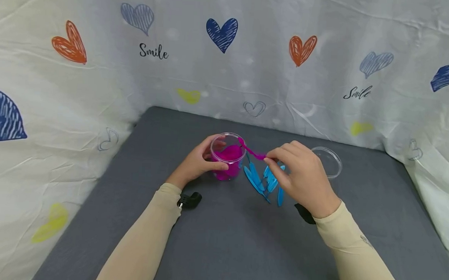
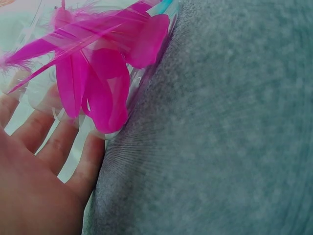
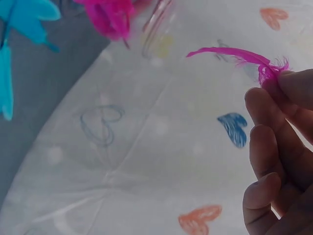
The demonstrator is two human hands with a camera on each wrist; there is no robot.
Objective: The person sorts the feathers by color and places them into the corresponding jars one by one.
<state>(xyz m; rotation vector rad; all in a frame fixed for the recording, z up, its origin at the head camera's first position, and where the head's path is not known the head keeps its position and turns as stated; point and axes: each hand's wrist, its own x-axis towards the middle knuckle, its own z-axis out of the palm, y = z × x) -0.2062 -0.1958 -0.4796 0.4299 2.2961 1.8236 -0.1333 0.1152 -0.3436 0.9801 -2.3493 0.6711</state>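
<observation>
Magenta feather [image 3: 239, 53] at 10 o'clock of right hand [image 1: 302, 177], pinched in its fingertips | left hand [image 1: 198, 162], feather's 9 o'clock, grips clear jar [image 1: 232, 161] | inside: more magenta feathers [image 1: 231, 152]

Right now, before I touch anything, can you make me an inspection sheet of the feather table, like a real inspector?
Surface: grey tabletop, bare in front.
Job's things: open clear jar with pink feathers inside; blue feathers lying on the tabletop; clear lid lying off the jar, beyond the right hand.
Clutter: nothing seen.
Hands: left hand holds the jar; right hand pinches one pink feather.
Cables: nothing seen.
Surroundings: white cloth printed with hearts and "Smile".
</observation>
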